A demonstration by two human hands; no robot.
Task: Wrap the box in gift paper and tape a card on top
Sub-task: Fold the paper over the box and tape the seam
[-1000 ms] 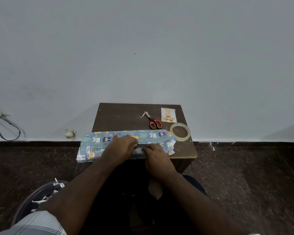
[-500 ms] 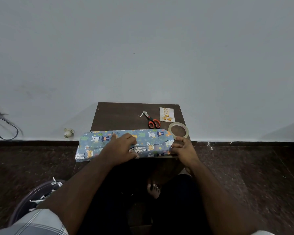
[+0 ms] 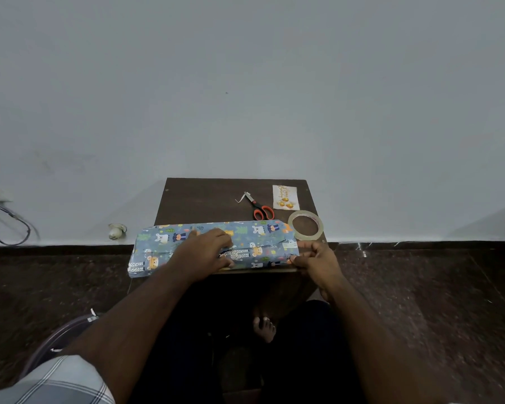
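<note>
A long box wrapped in blue animal-print gift paper (image 3: 263,237) lies across the near edge of a small dark wooden table (image 3: 210,199). Its left end overhangs the table. My left hand (image 3: 201,255) presses flat on the middle of the wrapped box, over the paper seam. My right hand (image 3: 315,258) is at the box's right end, thumb and fingers pinching the loose paper there. A small card with gold balloons (image 3: 285,197) lies at the table's far right corner. A roll of clear tape (image 3: 305,225) sits just behind the box's right end.
Orange-handled scissors (image 3: 258,207) lie on the table between the card and the box. A grey wall stands right behind the table. Dark stone floor surrounds it. A cable (image 3: 9,225) hangs at the left wall. My bare foot (image 3: 264,328) shows under the table.
My right hand slid from the middle of the box out to its right end and now pinches the paper there. My left hand stayed pressed on the middle.
</note>
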